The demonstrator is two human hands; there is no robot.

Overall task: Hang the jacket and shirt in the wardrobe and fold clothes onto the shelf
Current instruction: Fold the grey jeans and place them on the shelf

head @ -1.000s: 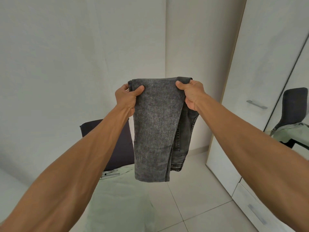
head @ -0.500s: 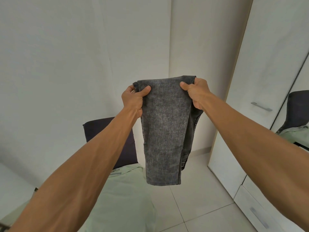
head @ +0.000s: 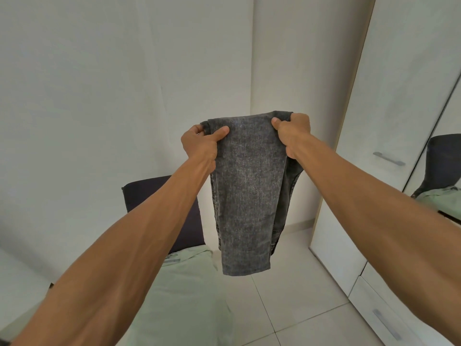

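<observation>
A pair of grey washed jeans (head: 247, 196), folded over, hangs in the air in front of me at arm's length. My left hand (head: 199, 143) grips the top fold at its left corner, thumb on the front. My right hand (head: 293, 134) grips the top right corner the same way. The lower end of the jeans hangs free above the floor. A pale green shirt (head: 184, 295) lies spread below my left arm, its collar label showing near the chair back.
A dark chair back (head: 149, 196) stands against the white wall behind the green shirt. A white wardrobe (head: 389, 101) with a bar handle and lower drawers fills the right side, its mirror door (head: 446, 171) reflecting the chair. Pale floor tiles lie below.
Both hands with the jeans have shifted slightly right and lower in the view; the grip is unchanged.
</observation>
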